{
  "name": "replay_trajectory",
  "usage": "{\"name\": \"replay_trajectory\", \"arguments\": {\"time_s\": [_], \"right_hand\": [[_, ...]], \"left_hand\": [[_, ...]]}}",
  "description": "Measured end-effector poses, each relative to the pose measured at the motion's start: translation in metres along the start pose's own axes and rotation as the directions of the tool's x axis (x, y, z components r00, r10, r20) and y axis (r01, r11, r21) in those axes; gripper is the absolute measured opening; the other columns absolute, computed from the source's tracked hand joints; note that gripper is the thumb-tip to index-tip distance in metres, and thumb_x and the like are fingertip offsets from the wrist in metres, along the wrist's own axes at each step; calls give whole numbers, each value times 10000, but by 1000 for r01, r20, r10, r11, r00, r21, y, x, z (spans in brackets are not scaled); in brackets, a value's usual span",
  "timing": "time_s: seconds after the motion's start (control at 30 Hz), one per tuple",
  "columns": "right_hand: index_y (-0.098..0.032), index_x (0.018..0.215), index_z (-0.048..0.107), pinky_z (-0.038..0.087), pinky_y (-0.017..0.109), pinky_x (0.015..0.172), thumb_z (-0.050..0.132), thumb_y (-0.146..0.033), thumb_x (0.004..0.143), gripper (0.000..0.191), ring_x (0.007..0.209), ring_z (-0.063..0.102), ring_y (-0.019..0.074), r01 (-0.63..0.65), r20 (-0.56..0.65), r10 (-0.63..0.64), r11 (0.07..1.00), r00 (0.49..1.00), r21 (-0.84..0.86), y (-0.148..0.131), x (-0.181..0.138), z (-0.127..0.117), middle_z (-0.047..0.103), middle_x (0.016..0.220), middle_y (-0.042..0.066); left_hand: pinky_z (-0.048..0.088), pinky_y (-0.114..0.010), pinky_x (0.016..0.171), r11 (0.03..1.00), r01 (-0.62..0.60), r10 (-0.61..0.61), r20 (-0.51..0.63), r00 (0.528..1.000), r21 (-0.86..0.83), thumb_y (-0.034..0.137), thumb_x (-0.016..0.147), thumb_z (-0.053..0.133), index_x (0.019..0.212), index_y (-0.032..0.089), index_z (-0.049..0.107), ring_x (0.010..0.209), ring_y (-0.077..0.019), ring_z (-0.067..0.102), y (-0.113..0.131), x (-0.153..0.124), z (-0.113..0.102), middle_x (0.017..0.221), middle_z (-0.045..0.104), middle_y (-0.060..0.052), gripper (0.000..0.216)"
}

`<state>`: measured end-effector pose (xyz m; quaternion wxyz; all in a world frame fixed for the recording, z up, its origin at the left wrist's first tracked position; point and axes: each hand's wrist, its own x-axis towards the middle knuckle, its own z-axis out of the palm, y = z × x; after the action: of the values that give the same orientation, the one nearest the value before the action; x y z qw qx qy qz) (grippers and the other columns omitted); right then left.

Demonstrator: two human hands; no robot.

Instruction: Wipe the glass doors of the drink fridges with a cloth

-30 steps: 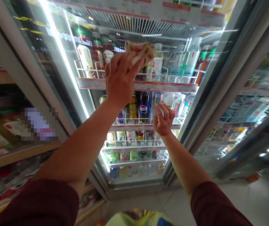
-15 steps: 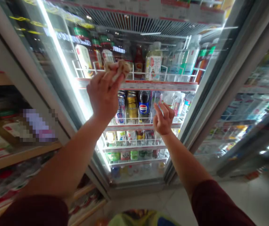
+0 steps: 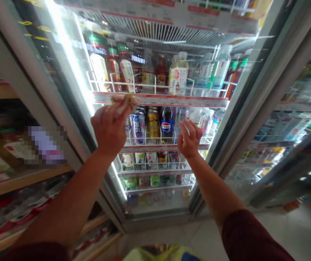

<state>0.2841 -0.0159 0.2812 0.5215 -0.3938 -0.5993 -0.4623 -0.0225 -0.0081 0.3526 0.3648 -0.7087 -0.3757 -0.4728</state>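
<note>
My left hand [image 3: 110,127] is closed around a crumpled brownish cloth [image 3: 124,102], raised at the glass door [image 3: 155,201] of a lit drinks fridge. The cloth appears in front of the shelf's price strip, above the blue cans [image 3: 138,127]. To the right, my right hand [image 3: 190,138] is up before the same glass with its fingers loosely bent and apart, and nothing shows in it. Whether its fingertips touch the glass I cannot tell. Behind the glass between my hands stand a gold can [image 3: 153,123] and a dark cola bottle [image 3: 166,123].
Bottles of tea [image 3: 179,76] and other drinks fill the fridge shelves. Metal door frames [image 3: 234,119] run along the right, with another drinks fridge [image 3: 286,123] beyond. At left, a wooden shelf [image 3: 35,174] holds bottles. Pale floor tiles [image 3: 182,230] lie below.
My left hand has moved down and slightly left with the cloth, from the upper bottles to the price strip. The right hand has stayed almost in place.
</note>
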Motion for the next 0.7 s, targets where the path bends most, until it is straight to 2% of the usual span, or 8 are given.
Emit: {"name": "replay_trajectory", "arguments": {"time_s": [0.07,0.13,0.27,0.37,0.5,0.57,0.63,0.7], "right_hand": [[-280,1560,450,389,411,1140,469,-174,963,607,1346,512,240,25,-35,-25,1000,999,7,-1,2,-1,627,1394,73],[-270,1567,437,396,400,1136,474,-161,962,616,1336,520,232,44,-69,-43,999,997,15,-2,4,-2,638,1369,77],[-255,1555,454,402,388,1134,481,-157,961,603,1327,527,226,59,-82,-58,998,995,7,-3,7,-4,648,1349,81],[-238,1535,483,409,391,1131,483,-151,956,586,1329,527,231,68,-81,-67,998,994,6,-2,6,-4,654,1341,90],[-234,1519,506,414,395,1128,474,-164,957,567,1330,530,230,66,-80,-66,998,995,-4,-1,5,-4,651,1350,93],[-233,1512,515,419,396,1124,472,-167,957,560,1334,531,231,66,-79,-66,998,995,-7,-1,5,-4,652,1348,95],[-235,1512,513,425,396,1121,472,-168,957,561,1332,533,231,66,-78,-66,998,995,-7,-2,5,-4,656,1339,93],[-242,1519,503,430,392,1119,473,-170,957,568,1325,537,228,60,-82,-60,998,995,-7,-3,6,-5,659,1336,87]], "left_hand": [[339,-567,1160,995,94,-91,-85,992,29,172,1048,485,1402,175,614,1392,-278,442,2,-14,4,1502,514,-90,377],[344,-526,1173,998,53,-55,-84,995,-29,149,1033,494,1420,198,595,1395,-266,445,18,-50,12,1473,541,-89,403],[447,-331,1091,923,-292,321,82,944,-252,82,1003,504,1338,320,642,1212,-159,613,49,-127,22,1296,690,23,433],[479,-283,1039,886,-374,418,122,900,-274,104,1019,498,1283,362,676,1119,-129,659,32,-130,16,1189,737,64,410],[418,-429,1115,994,-108,107,-19,994,-6,137,1036,483,1344,250,665,1249,-213,566,-23,-76,-1,1310,659,-58,375],[356,-503,1156,997,67,-63,-114,992,37,164,1046,479,1379,212,640,1322,-251,487,-38,-61,-4,1413,577,-91,373],[328,-523,1168,989,145,-141,-149,979,18,179,1044,487,1400,214,621,1360,-270,437,-36,-73,0,1472,526,-100,382],[334,-500,1164,987,162,-161,-144,976,-5,176,1026,505,1393,243,626,1356,-268,448,-20,-110,10,1460,540,-108,393]]}}
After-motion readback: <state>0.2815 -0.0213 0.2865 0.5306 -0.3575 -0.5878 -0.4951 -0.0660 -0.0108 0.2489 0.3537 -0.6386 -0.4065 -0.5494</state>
